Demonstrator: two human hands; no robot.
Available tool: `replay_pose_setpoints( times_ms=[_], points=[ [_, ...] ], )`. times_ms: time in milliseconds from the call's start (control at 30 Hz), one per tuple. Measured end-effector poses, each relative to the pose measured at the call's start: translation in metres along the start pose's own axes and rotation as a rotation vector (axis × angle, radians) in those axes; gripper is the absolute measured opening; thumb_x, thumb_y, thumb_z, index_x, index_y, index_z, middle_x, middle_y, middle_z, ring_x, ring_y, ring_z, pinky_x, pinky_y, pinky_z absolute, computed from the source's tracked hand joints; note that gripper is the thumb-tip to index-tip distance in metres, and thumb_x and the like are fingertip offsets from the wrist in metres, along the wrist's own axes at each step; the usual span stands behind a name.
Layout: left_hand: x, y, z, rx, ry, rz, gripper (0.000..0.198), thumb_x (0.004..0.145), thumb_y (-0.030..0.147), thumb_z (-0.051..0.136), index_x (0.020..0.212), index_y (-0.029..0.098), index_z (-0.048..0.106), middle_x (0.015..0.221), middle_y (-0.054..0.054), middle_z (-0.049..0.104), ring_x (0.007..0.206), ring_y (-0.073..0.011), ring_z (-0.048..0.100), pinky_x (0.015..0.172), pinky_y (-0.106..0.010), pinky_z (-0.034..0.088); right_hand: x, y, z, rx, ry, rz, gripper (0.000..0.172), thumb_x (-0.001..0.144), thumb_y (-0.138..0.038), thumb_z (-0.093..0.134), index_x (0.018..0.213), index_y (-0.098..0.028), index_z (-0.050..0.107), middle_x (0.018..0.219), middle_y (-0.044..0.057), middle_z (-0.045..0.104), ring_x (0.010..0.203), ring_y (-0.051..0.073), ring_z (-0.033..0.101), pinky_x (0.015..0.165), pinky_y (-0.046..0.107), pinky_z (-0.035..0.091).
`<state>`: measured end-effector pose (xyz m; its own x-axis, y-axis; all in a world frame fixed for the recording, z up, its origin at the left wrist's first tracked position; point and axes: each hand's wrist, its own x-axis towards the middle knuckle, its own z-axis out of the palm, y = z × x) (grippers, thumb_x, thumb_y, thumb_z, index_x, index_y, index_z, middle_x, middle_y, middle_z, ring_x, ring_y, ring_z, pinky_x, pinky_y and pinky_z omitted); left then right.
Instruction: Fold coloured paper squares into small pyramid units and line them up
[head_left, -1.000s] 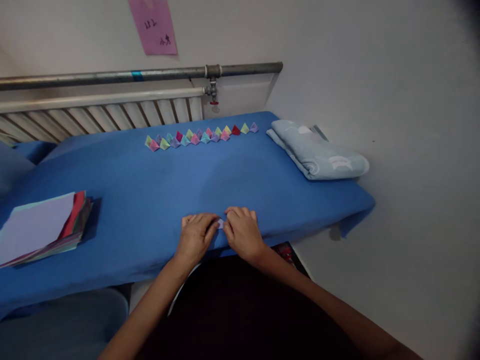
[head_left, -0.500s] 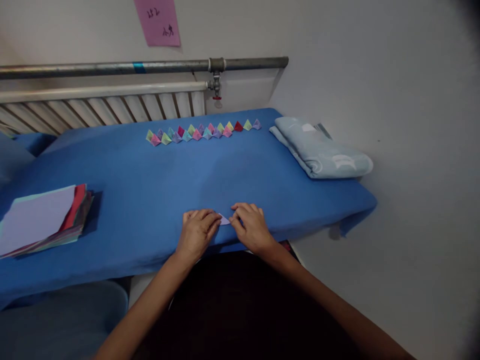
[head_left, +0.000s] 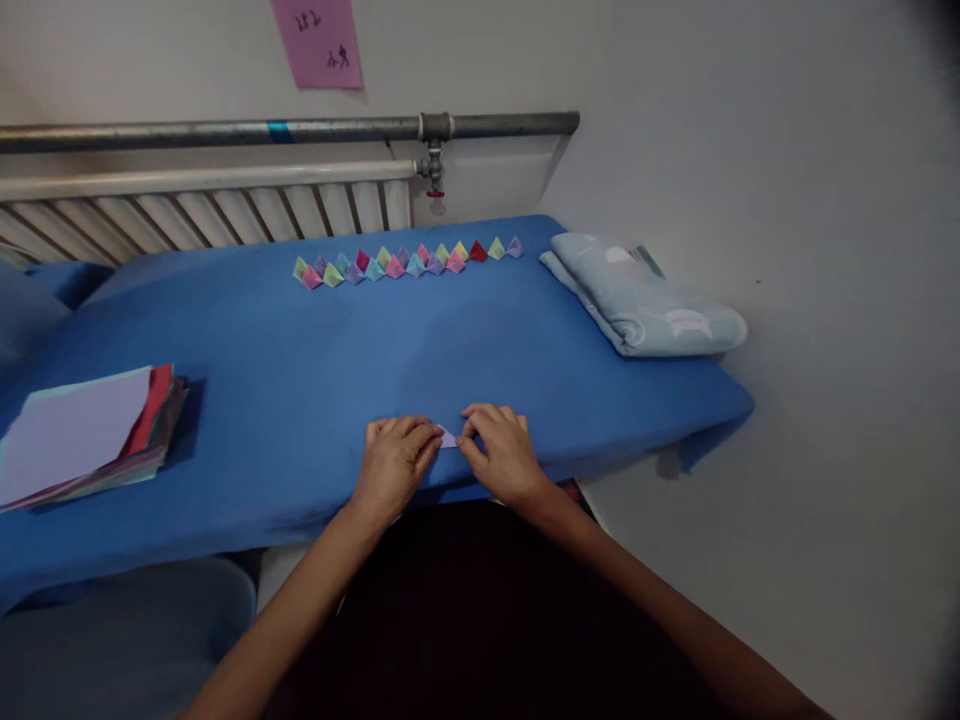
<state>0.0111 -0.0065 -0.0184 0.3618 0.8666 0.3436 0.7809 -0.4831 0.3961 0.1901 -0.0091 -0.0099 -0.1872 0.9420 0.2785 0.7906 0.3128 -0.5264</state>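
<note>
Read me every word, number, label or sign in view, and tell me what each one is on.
"52": upper line on the pink paper on the wall; the mark before it is unclear, perhaps 1 or 2.
"小": lower line, same paper; the character after it is too blurred to read.
No other text is readable.

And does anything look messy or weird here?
A little. The paper stack on the left is untidy: its sheets don't line up, and a red sheet sticks out past the purple top sheet. The small folded papers sit in neat rows, though the back row runs farther right. I see nothing spilled or torn.
</note>
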Motion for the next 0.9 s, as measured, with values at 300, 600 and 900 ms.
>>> replay_pose_setpoints(
  times_ms=[300, 600, 900],
  points=[
    [0.0, 0.001, -0.002, 0.0, 0.001, 0.005, 0.016, 0.091, 0.026, 0.056, 0.103, 0.027, 0.067, 0.101, -0.001, 0.069, 0.093, -0.0194, 0.059, 0.085, -0.038, 0.034, 0.0, -0.002, -0.003, -0.001, -0.026, 0.013, 0.009, 0.085, -0.02, 0.053, 0.076, -0.021, 0.056, 0.106, 0.005, 0.067, 0.095, 0.023, 0.054, 0.078, 0.037, 0.031],
    [0.001, -0.001, -0.002, -0.008, -0.017, 0.003, 0.015, 0.092, 0.024, 0.054, 0.1, 0.025, 0.067, 0.102, -0.002, 0.068, 0.094, -0.0194, 0.06, 0.086, -0.039, 0.035, 0.007, -0.014, 0.0, 0.145, -0.169, -0.102, 0.014, 0.087, -0.012, 0.046, 0.082, -0.02, 0.056, 0.081, 0.001, 0.065, 0.077, 0.015, 0.057, 0.074, 0.029, 0.036],
    [0.003, -0.016, -0.017, -0.161, -0.156, 0.037, 0.021, 0.093, 0.022, 0.051, 0.106, 0.027, 0.066, 0.11, -0.001, 0.069, 0.104, -0.0188, 0.06, 0.093, -0.04, 0.037, 0.011, -0.014, 0.001, 0.164, -0.184, -0.065, 0.013, 0.083, -0.01, 0.049, 0.079, -0.021, 0.055, 0.077, 0.0, 0.063, 0.076, 0.014, 0.056, 0.076, 0.027, 0.036]
  ],
)
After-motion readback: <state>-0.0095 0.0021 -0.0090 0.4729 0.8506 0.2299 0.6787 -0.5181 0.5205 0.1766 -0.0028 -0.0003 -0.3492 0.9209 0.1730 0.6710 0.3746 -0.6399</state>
